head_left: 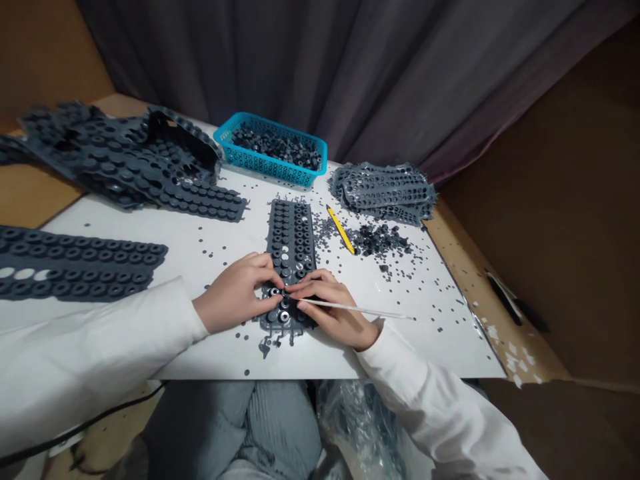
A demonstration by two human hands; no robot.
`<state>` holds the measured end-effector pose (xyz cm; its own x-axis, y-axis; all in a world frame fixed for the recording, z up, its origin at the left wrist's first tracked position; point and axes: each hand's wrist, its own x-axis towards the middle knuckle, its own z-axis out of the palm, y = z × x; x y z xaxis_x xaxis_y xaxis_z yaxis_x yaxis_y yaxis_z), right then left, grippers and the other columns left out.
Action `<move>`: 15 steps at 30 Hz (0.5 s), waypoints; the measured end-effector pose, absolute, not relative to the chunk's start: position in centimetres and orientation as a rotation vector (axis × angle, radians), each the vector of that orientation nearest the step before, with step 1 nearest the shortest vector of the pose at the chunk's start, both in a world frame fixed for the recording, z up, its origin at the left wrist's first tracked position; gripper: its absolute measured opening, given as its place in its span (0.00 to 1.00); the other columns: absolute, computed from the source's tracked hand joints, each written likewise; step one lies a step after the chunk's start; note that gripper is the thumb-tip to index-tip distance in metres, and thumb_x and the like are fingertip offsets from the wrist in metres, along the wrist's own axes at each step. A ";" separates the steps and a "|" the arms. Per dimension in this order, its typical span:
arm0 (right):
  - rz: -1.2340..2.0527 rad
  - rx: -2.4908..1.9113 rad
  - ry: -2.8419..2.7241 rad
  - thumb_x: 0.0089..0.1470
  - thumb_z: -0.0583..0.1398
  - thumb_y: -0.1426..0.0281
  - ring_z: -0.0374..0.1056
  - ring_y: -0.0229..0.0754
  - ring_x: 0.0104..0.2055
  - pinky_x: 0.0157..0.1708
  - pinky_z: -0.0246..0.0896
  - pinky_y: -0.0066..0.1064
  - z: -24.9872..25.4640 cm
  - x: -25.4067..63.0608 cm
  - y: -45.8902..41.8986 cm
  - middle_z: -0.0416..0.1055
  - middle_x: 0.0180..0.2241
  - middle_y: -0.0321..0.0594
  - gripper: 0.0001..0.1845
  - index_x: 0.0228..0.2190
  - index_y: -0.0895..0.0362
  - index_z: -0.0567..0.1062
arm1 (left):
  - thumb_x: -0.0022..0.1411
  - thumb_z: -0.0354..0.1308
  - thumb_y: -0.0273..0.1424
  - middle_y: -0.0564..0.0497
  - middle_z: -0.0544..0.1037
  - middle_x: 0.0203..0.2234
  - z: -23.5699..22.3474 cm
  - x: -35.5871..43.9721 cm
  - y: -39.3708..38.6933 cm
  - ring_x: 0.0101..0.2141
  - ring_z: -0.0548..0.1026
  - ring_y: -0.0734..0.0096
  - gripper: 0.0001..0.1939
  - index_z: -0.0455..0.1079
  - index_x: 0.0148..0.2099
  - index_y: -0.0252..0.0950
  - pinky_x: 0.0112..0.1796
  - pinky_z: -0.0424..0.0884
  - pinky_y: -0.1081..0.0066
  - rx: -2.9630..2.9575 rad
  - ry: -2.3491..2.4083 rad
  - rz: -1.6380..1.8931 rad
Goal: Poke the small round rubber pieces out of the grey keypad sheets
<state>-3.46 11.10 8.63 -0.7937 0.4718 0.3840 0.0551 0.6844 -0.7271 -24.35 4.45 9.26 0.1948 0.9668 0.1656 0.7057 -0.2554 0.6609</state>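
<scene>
A dark grey moulded rubber sheet with rows of round ring-shaped parts lies lengthwise in front of me on the white board. My left hand bends over its near left edge, thumb and forefinger closed around one of the round parts. From the right, my right hand grips a thin white stick whose tip points at the sheet between both hands. The fingers of the two hands almost meet there, and they hide the exact contact. White shows through several holes in the sheet.
Behind stands a blue basket of small dark parts. More rubber sheets are heaped at the left, another sheet lies nearer, and perforated sheets are stacked right. A yellow cutter lies beside loose dark pieces and scattered discs.
</scene>
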 end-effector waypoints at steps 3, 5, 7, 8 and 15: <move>0.986 -0.435 -2.345 0.60 0.57 0.66 0.66 0.43 0.45 0.45 0.66 0.40 8.7 -3.5 11.0 0.77 0.41 0.43 0.09 0.39 0.55 0.76 | 0.58 0.56 0.32 0.52 0.67 0.27 9.0 -24.3 4.4 0.35 0.68 0.65 0.06 0.74 0.34 0.37 0.35 0.64 0.68 2.045 1.589 0.795; 1.004 -0.441 -2.340 0.60 0.57 0.66 0.66 0.43 0.44 0.45 0.65 0.40 8.7 -3.5 11.0 0.77 0.41 0.42 0.09 0.39 0.54 0.76 | 0.58 0.56 0.31 0.52 0.67 0.27 8.7 -24.2 4.4 0.34 0.68 0.66 0.06 0.74 0.34 0.36 0.35 0.63 0.68 2.060 1.607 0.808; 1.028 -0.451 -2.328 0.60 0.58 0.67 0.66 0.43 0.44 0.45 0.65 0.40 8.7 -3.5 11.0 0.77 0.41 0.42 0.08 0.39 0.54 0.76 | 0.58 0.56 0.31 0.52 0.67 0.26 8.5 -24.1 4.4 0.34 0.68 0.66 0.06 0.74 0.34 0.36 0.34 0.63 0.68 2.068 1.618 0.821; 1.039 -0.459 -2.321 0.59 0.58 0.67 0.66 0.44 0.44 0.45 0.65 0.41 8.7 -3.5 11.0 0.77 0.41 0.41 0.08 0.39 0.53 0.76 | 0.58 0.57 0.31 0.52 0.67 0.26 8.5 -24.1 4.4 0.34 0.68 0.66 0.06 0.74 0.33 0.36 0.34 0.63 0.68 2.069 1.619 0.826; 1.086 -0.497 -2.308 0.59 0.58 0.69 0.65 0.44 0.45 0.46 0.62 0.42 8.9 -3.4 10.9 0.77 0.42 0.40 0.07 0.40 0.53 0.75 | 0.57 0.58 0.30 0.52 0.69 0.27 8.5 -24.0 4.4 0.35 0.68 0.66 0.04 0.73 0.33 0.36 0.35 0.63 0.69 2.025 1.615 0.829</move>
